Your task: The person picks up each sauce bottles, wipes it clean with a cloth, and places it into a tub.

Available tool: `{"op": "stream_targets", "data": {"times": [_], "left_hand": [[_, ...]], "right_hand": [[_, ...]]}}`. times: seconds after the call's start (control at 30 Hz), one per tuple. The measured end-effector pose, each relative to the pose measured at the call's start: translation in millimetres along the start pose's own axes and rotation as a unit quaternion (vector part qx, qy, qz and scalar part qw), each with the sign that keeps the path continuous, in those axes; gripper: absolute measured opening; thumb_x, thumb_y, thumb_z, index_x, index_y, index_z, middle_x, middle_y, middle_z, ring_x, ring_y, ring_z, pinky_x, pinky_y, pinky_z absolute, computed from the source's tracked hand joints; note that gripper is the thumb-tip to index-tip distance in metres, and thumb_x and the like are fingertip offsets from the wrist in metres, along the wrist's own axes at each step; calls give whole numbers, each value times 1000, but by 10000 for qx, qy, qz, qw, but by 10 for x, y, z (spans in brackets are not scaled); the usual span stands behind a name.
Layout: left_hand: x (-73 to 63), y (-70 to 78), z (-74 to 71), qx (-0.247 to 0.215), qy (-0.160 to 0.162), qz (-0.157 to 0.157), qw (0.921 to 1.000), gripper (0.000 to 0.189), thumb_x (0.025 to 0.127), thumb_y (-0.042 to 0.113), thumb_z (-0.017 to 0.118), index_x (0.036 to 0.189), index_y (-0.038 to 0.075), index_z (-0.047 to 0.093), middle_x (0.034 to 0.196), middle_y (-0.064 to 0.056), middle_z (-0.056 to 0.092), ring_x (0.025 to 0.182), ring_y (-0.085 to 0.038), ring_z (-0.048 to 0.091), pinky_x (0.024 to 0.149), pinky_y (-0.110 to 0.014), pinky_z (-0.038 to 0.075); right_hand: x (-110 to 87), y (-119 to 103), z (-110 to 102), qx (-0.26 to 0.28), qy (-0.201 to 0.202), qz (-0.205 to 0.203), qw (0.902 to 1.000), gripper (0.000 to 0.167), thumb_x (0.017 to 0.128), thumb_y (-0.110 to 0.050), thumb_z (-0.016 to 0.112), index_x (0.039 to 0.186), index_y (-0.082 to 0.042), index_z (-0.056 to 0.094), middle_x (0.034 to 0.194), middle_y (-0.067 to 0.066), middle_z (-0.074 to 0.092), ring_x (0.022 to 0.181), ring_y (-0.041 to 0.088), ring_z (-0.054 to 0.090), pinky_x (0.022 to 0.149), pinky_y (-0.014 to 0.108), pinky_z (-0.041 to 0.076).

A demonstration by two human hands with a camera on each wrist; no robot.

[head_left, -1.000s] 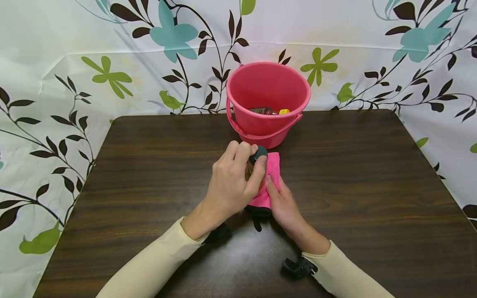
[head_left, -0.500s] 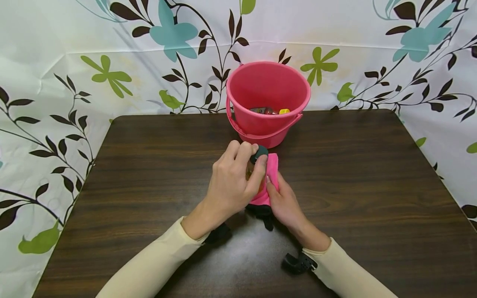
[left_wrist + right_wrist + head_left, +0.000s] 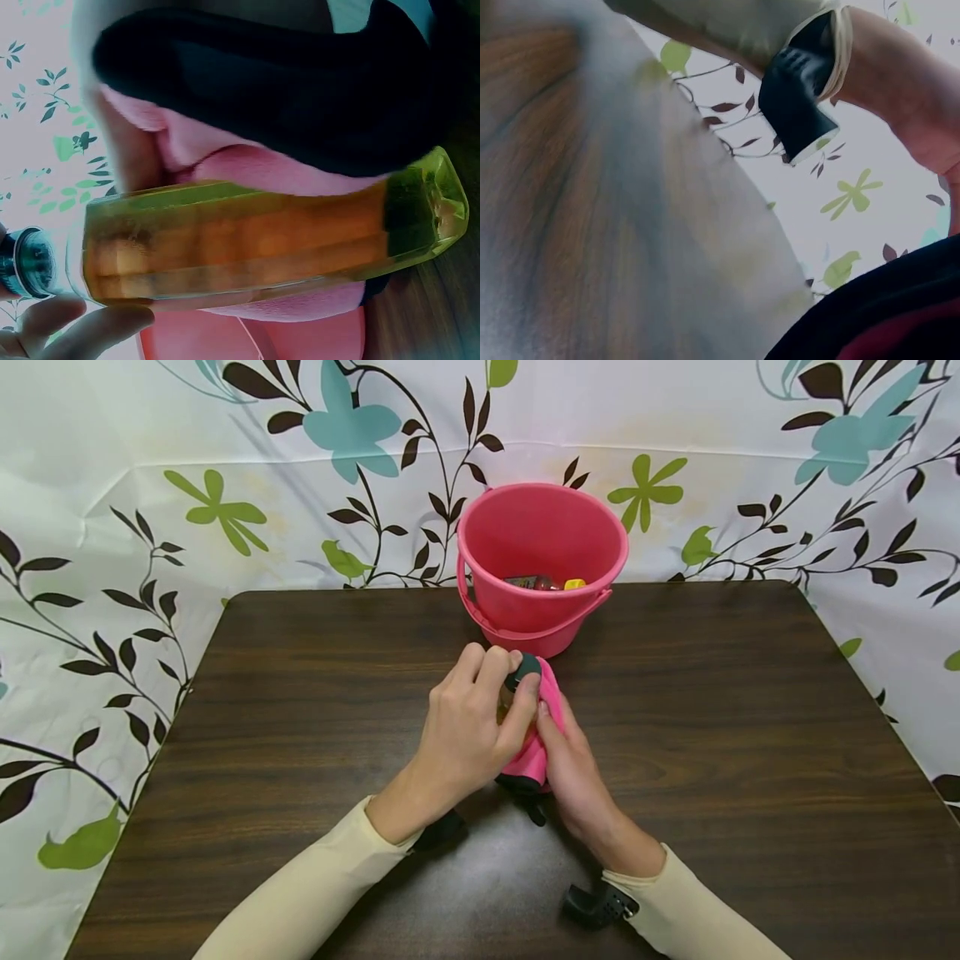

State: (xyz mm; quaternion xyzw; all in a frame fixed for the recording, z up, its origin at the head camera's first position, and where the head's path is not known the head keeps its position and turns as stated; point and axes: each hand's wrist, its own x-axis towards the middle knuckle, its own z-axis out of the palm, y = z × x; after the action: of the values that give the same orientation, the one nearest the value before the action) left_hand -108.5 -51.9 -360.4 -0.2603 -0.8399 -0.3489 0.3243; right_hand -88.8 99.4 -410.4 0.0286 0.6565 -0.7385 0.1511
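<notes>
My left hand [image 3: 468,727] grips the dark green cap [image 3: 527,668] of a clear bottle [image 3: 232,247], thumb on one side and fingers on the other. The bottle looks yellow to orange and has flat-sided walls. My right hand [image 3: 577,768] holds a pink cloth [image 3: 528,764] with a black edge [image 3: 262,90] against the bottle's side. In the left wrist view the cloth lies around part of the bottle, and the right fingers show through it. The right wrist view catches only the cloth's dark border [image 3: 877,307] and the forearm.
A pink bucket [image 3: 540,618] stands behind the hands at the table's back edge, with several small items inside, one of them yellow [image 3: 574,584]. Its handle hangs at the front. The dark wooden table [image 3: 750,735] meets a leaf-patterned white curtain [image 3: 712,410].
The right hand and the pink cloth have shifted a little along the bottle, and the cloth's upper end is now folded closer to the cap. The left hand stays on the cap.
</notes>
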Motion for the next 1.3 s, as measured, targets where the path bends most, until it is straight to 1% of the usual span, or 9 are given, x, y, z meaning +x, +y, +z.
{"op": "stream_targets", "data": {"times": [0.17,0.33,0.43,0.6,0.7,0.83,0.97,1.17,1.3], "left_hand": [[-4,11,0,-45,-98,-31,9999,19,98,19,67,109,5,61,88,-11,53,69,-17,50,53,-28,48],[-1,16,4,-105,-160,-36,9998,20,97,19,68,109,5,62,89,-11,53,69,-17,50,54,-27,49],[-1,18,4,-121,-154,-36,9998,19,97,19,69,108,5,61,88,-11,53,70,-17,51,55,-28,50],[1,17,-1,-114,-124,-7,9999,19,96,19,69,104,5,59,87,-11,52,68,-17,51,54,-28,50],[12,5,0,-92,-121,59,9999,18,97,19,69,104,5,60,86,-11,52,66,-16,51,54,-28,49],[33,-6,-8,-33,-98,100,9999,18,97,20,68,105,5,61,86,-10,55,64,-16,52,54,-29,49],[43,-12,-16,-6,-136,86,9999,19,97,20,68,106,5,62,88,-10,57,66,-16,54,55,-30,50],[48,-19,-34,-116,-271,21,9996,22,97,21,68,110,5,61,90,-12,60,70,-17,56,57,-30,52],[41,-30,-69,-103,-331,-39,9994,24,97,22,67,114,6,62,90,-12,59,71,-17,56,57,-30,51]], "right_hand": [[-54,-89,16,237,-47,-267,9994,52,115,-38,37,165,-40,26,155,-1,47,133,21,54,103,28,53],[-132,-195,3,259,-43,-348,9991,52,115,-36,37,165,-35,26,153,1,48,133,22,54,101,24,55],[-175,-256,-2,226,-41,-486,9986,50,115,-36,37,164,-32,29,146,1,50,127,21,56,97,25,56],[-231,-360,0,367,54,-673,9970,45,115,-36,36,157,-23,36,120,0,59,104,16,66,86,24,58],[-265,-450,-31,608,-7,-693,9957,44,115,-39,34,156,-22,36,117,-3,60,102,11,66,85,23,58],[-316,-595,-107,849,-98,-755,9935,43,114,-45,34,152,-25,37,122,-3,57,104,11,65,84,22,58],[-361,-703,-174,806,-33,-889,9928,42,113,-47,36,148,-24,39,122,-2,55,104,13,64,81,20,58],[-366,-708,-210,720,9,-841,9939,39,113,-46,36,145,-23,40,116,-2,55,95,12,64,77,20,57],[-332,-662,-188,726,8,-749,9945,38,114,-46,36,143,-23,42,114,-3,56,96,12,65,79,21,56]]}}
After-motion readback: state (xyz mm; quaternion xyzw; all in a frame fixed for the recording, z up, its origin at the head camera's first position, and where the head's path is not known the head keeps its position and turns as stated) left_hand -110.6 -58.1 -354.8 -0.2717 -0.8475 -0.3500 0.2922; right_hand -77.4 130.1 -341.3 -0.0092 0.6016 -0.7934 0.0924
